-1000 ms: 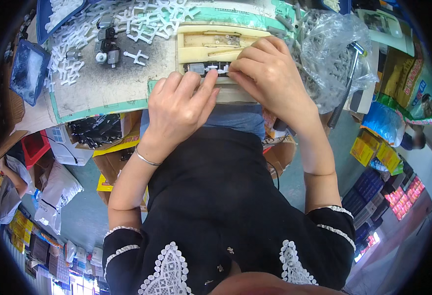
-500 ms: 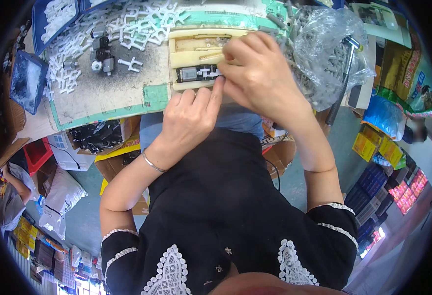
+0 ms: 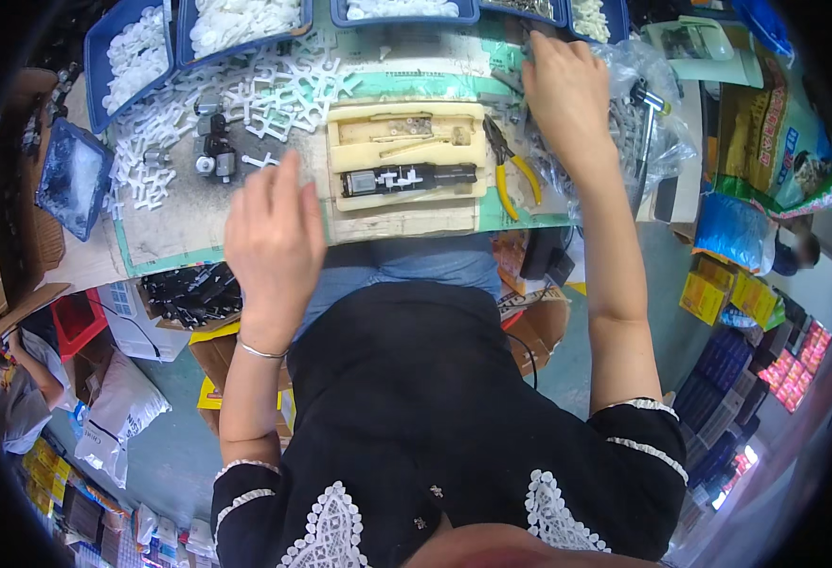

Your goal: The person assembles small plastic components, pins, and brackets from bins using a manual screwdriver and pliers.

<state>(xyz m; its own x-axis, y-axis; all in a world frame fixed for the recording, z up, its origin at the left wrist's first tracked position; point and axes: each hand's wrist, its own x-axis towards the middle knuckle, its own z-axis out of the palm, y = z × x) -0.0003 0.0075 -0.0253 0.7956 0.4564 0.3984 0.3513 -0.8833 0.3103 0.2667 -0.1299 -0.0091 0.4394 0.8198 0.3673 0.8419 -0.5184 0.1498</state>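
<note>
A cream tray-like fixture lies on the worktable. Its near slot holds a long black housing with a small silver motor and white gear parts in it. Neither hand touches the fixture. My left hand is to its left, fingers stretched out and nothing seen in them, close to a white forked piece and several small motors. Far right, my right hand reaches past the clear plastic bag toward a blue bin of small metal parts; its fingertips are hidden.
Yellow-handled pliers lie right of the fixture. A hammer rests on the bag. White forked pieces are heaped at the left. Blue bins of white parts line the back. Black parts fill a box below the table edge.
Both hands have left the housing in the fixture. My left hand has moved left and opened; my right went up and right. The pliers and more of the back bins now show.
</note>
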